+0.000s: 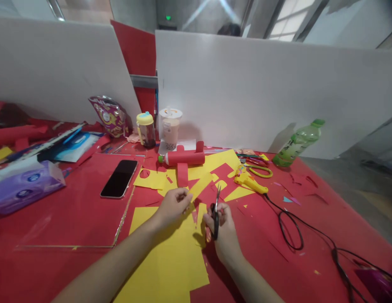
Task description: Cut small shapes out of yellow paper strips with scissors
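Note:
My left hand (172, 205) pinches one end of a yellow paper strip (200, 185) that slants up to the right over the table. Black-handled scissors (216, 212) sit in my right hand (223, 229), blades pointing up beside the strip. Both hands hover above a large yellow sheet (170, 261) lying on the red table cover (72, 219). More yellow and red paper pieces (221, 162) lie just beyond the hands.
A phone (119, 178) lies left of centre. A red paper roll (183, 158), a bubble tea cup (170, 128), a small jar (145, 129), a yellow glue gun (248, 180) with black cord (290, 229), a green bottle (297, 143), tissue packs (25, 185). White partitions (262, 88) stand behind.

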`<action>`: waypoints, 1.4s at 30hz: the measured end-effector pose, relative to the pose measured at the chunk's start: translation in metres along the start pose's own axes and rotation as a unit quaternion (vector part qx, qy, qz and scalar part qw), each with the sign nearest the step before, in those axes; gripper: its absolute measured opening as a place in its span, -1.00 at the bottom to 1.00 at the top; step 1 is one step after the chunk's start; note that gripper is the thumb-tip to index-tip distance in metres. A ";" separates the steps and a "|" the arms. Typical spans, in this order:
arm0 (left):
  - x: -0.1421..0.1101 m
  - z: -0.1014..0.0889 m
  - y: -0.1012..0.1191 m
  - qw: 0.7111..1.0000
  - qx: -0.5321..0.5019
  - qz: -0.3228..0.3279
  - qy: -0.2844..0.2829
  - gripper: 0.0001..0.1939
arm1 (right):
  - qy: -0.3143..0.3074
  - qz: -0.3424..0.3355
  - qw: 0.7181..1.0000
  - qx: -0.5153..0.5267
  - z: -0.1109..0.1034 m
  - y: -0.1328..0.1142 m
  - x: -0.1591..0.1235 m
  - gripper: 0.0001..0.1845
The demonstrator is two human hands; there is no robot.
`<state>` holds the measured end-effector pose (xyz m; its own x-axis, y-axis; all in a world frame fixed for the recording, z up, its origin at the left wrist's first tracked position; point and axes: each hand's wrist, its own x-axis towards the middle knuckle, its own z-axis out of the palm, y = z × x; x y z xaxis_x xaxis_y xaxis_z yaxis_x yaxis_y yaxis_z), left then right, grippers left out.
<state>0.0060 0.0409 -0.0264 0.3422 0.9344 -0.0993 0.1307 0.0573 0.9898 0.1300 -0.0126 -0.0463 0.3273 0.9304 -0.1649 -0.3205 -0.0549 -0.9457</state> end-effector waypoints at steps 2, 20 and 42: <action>0.006 -0.012 0.007 0.999 0.022 0.025 0.015 -0.69 | -0.055 0.009 0.998 -0.009 0.000 0.001 -0.002 -0.59; 0.005 -0.021 0.017 0.988 0.117 0.033 -0.092 -0.73 | -0.269 0.123 0.955 0.035 0.002 -0.003 -0.012 -0.56; 0.006 -0.020 0.013 0.989 0.098 0.027 -0.109 -0.71 | -0.248 0.105 0.963 0.009 0.003 0.000 -0.016 -0.56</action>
<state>-0.0086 0.0544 -0.0126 0.5438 0.8346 -0.0877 0.2766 -0.0795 0.9577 0.1227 -0.0262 -0.0426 -0.2107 0.9582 -0.1934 -0.3499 -0.2586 -0.9004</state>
